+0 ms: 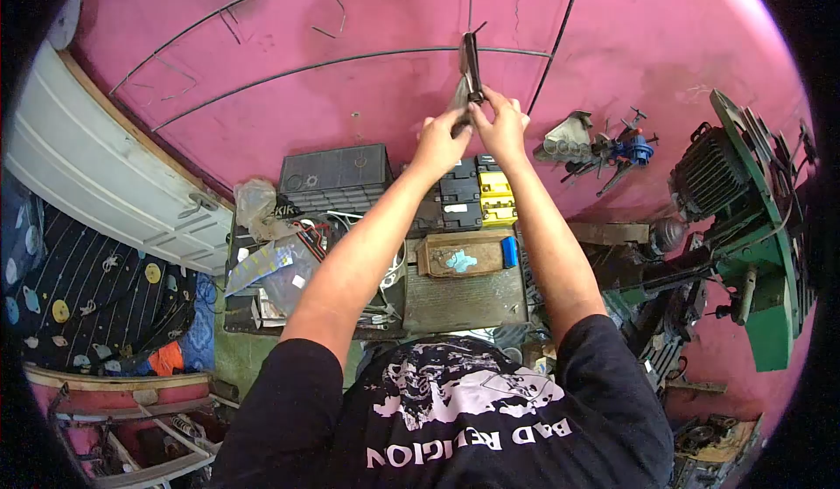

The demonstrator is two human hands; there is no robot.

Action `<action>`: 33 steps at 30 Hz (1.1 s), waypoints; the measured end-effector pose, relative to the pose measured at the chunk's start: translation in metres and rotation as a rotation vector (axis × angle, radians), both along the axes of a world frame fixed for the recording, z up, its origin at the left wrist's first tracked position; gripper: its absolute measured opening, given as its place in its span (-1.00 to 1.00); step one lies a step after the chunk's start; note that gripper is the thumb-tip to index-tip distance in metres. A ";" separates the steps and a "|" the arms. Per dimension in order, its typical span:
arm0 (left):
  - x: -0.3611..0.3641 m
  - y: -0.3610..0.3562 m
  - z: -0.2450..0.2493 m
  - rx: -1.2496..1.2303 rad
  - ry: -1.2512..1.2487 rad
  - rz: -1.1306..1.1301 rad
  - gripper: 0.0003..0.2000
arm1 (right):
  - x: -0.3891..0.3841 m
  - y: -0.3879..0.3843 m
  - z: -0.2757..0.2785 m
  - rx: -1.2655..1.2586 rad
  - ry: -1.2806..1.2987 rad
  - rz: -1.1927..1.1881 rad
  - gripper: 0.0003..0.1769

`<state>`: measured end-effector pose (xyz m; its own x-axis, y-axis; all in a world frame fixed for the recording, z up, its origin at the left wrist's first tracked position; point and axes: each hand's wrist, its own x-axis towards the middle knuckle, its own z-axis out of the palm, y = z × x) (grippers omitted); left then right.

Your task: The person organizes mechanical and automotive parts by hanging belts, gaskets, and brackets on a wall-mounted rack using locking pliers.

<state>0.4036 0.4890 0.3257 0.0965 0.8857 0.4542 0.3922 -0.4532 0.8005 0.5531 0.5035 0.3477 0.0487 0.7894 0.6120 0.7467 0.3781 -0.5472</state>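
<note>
My arms reach up to the metal wire rack (376,53) on the pink wall. A long, narrow dark piece (473,65) stands nearly upright against the rack's lower bar, with a greyish, blade-like part alongside it. My right hand (501,130) is closed at its lower end, fingertips pinching it. Just to the left, my left hand (442,145) has its fingers curled around the lower greyish part. What kind of tool this is, I cannot tell. Below the hands are black cases (460,200) and yellow cases (497,196).
A dark drawer cabinet (337,174) stands left of the cases. On the bench lies a wooden tray (437,257) with a blue roll (509,252) at its end. A green machine with a motor (713,174) juts out at right; a white door (96,148) is at left.
</note>
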 end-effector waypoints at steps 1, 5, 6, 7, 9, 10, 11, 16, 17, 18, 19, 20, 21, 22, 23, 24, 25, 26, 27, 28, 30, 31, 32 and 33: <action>-0.002 -0.011 -0.002 -0.014 0.041 0.007 -0.58 | 0.000 -0.004 -0.002 -0.002 0.000 0.002 -0.50; -0.018 -0.060 -0.030 -0.095 0.096 0.010 -0.60 | 0.003 -0.016 -0.013 0.143 -0.097 -0.075 -0.46; -0.025 -0.074 -0.044 -0.129 0.028 -0.045 -0.62 | 0.006 -0.015 -0.018 0.094 -0.062 -0.049 -0.45; -0.034 -0.087 -0.063 -0.163 -0.041 -0.099 -0.63 | 0.007 -0.014 -0.022 0.045 -0.027 -0.022 -0.45; -0.060 -0.121 -0.093 -0.301 0.099 -0.099 -0.63 | 0.009 -0.015 -0.027 0.074 0.020 -0.049 -0.46; -0.074 -0.140 -0.108 -0.331 0.040 -0.112 -0.63 | 0.008 -0.018 -0.028 0.069 0.044 -0.057 -0.47; -0.088 -0.160 -0.123 -0.361 -0.020 -0.123 -0.63 | 0.007 -0.023 -0.028 0.063 0.068 -0.064 -0.47; -0.172 -0.243 -0.211 -0.608 0.018 0.041 -0.66 | -0.010 -0.053 -0.047 0.114 0.044 -0.199 -0.74; -0.189 -0.256 -0.246 -0.553 -0.021 0.077 -0.67 | -0.017 -0.062 -0.062 0.044 0.073 -0.258 -0.74; -0.200 -0.272 -0.254 -0.619 -0.153 0.138 -0.72 | -0.026 -0.071 -0.080 0.006 0.159 -0.210 -0.74; -0.210 -0.280 -0.254 -0.626 -0.158 0.145 -0.72 | -0.035 -0.079 -0.102 -0.034 0.245 -0.162 -0.75; -0.219 -0.291 -0.251 -0.600 -0.095 0.231 -0.74 | -0.048 -0.091 -0.128 -0.129 0.269 -0.096 -0.74; -0.228 -0.300 -0.246 -0.572 -0.031 0.315 -0.75 | -0.064 -0.105 -0.152 -0.223 0.293 -0.031 -0.73; -0.237 -0.301 -0.236 -0.615 0.050 0.365 -0.78 | -0.088 -0.125 -0.173 -0.301 0.149 -0.041 -0.70; -0.242 -0.299 -0.217 -0.596 -0.014 0.404 -0.79 | -0.114 -0.146 -0.188 -0.376 0.006 -0.054 -0.68; -0.253 -0.293 -0.221 -0.557 -0.015 0.456 -0.79 | -0.136 -0.160 -0.193 -0.552 0.053 0.113 -0.66; -0.263 -0.284 -0.225 -0.515 -0.015 0.507 -0.80 | -0.158 -0.171 -0.195 -0.722 0.100 0.282 -0.64; -0.268 -0.275 -0.202 -0.587 0.064 0.553 -0.80 | -0.186 -0.182 -0.202 -0.687 -0.033 0.314 -0.63; -0.290 -0.253 -0.229 -0.401 0.069 0.493 -0.77 | -0.219 -0.190 -0.211 -0.651 -0.162 0.343 -0.62; -0.292 -0.242 -0.210 -0.264 0.101 0.438 -0.74 | -0.236 -0.187 -0.217 -0.598 -0.167 0.352 -0.63; -0.296 -0.216 -0.198 -0.275 0.193 0.383 -0.65 | -0.263 -0.172 -0.215 -0.549 -0.204 0.377 -0.61; -0.298 -0.203 -0.199 -0.248 0.225 0.344 -0.62 | -0.273 -0.164 -0.201 -0.569 -0.351 0.387 -0.56; -0.299 -0.192 -0.199 -0.271 0.244 0.312 -0.59 | -0.280 -0.152 -0.206 -0.504 -0.466 0.430 -0.53; -0.299 -0.181 -0.200 -0.294 0.263 0.280 -0.57 | -0.285 -0.140 -0.211 -0.437 -0.582 0.470 -0.49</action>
